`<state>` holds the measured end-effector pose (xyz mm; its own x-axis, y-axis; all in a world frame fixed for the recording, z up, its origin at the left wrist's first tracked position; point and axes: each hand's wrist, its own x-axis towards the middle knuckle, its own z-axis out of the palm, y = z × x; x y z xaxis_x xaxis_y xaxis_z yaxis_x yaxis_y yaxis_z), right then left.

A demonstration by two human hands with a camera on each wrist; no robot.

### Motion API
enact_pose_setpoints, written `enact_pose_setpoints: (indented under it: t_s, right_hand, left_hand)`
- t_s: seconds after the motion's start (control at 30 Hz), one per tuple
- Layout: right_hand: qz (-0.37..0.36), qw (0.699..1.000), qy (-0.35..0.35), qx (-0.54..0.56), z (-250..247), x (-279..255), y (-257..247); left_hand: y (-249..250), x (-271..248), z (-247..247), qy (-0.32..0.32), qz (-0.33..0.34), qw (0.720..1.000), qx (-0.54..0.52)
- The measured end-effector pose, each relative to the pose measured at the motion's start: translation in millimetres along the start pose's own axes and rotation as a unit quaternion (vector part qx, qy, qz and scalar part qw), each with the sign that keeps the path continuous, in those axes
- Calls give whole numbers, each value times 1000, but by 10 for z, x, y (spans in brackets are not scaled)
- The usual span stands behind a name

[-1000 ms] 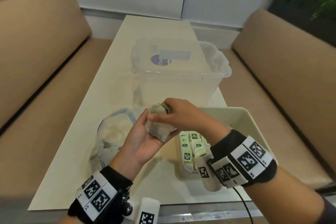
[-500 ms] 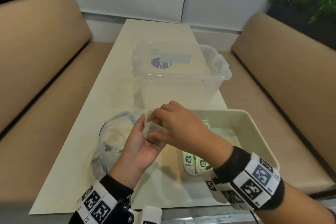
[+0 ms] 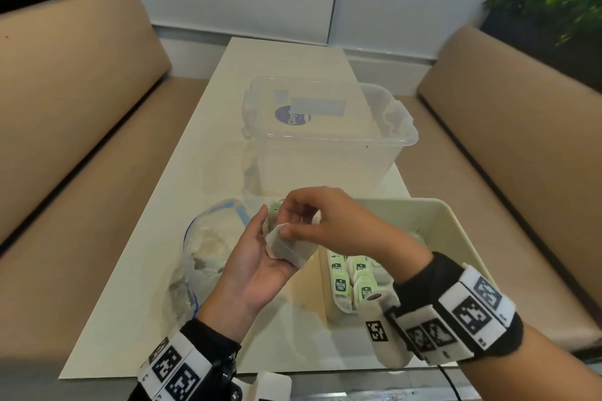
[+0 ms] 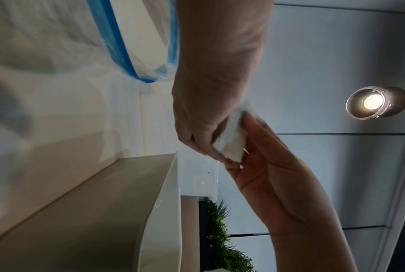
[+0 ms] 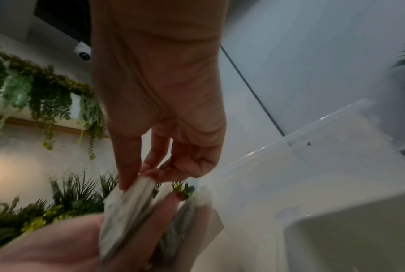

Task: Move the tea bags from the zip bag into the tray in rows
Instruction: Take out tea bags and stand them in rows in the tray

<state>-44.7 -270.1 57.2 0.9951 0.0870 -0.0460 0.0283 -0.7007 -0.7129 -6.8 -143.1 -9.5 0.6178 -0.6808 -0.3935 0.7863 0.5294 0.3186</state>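
My left hand is palm up between the zip bag and the tray and holds a small stack of tea bags. My right hand reaches across from the right and pinches the top tea bag of that stack between thumb and fingers. The clear zip bag with a blue seal lies open on the table left of my hands, with more tea bags inside. The cream tray stands to the right, with green-tagged tea bags in rows at its near left end.
A clear plastic storage box stands right behind the tray and the zip bag. The narrow white table has beige benches along both sides. Most of the tray's right part shows bare floor.
My right hand has shifted from covering the top of the stack to pinching one bag's edge and lifting it a little. My left hand stays in place under the stack.
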Motion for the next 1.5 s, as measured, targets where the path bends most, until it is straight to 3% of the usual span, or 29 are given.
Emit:
enact_pose_setpoints:
  t_s: [0.17, 0.27, 0.47, 0.67, 0.87, 1.07, 1.33, 1.5]
  right_hand:
    - [-78, 993, 50, 67, -249, -95, -86]
    - [-117, 988, 29, 97, -275, -158, -60]
    - [-57, 984, -86, 144, -320, -241, 192]
    - [9, 988, -110, 110, -403, -283, 252]
    - [29, 993, -113, 17, -547, -195, 191]
    - [-15, 994, -79, -72, -721, -108, -67]
    - [-74, 962, -52, -259, -669, -58, -371]
    - [-73, 957, -28, -278, -670, -49, -392]
  left_hand:
    - [-18, -11, -28, 16, -15, 1000, 8]
    - [-39, -34, -14, 14, -19, 1000, -5]
    - [-45, -78, 0, -4, -8, 1000, 17]
    - [-99, -47, -38, 3, 48, 995, 92]
    - [-167, -102, -45, -23, 16, 992, 121]
    - [-266, -154, -30, -42, -38, 976, 211]
    - [-320, -142, 134, -78, -29, 963, 258]
    - [-344, -128, 232, -81, -16, 970, 230]
